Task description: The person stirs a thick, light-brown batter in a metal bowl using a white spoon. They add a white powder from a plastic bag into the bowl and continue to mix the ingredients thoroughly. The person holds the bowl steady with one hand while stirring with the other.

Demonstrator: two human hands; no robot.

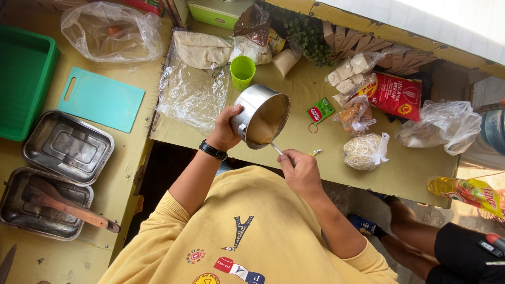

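My left hand [225, 129] grips a round steel bowl [261, 117] by its outer wall and tips it toward me over the table's front edge; pale batter coats the inside. My right hand [300, 171] pinches the handle of a metal spoon [276, 149] whose tip reaches into the bowl's lower rim. A black watch sits on my left wrist. I wear a yellow sweatshirt. Behind the bowl stands a green plastic cup [242, 72], and a crumpled clear plastic sheet [192, 92] lies to the left of it.
Left side table holds two steel trays [67, 147], a wooden spatula [68, 206], a teal cutting board [100, 98] and a green bin [23, 79]. Bags of noodles [364, 151], crackers and a red packet [394, 94] lie to the right. Another person's legs [405, 231] stand at the lower right.
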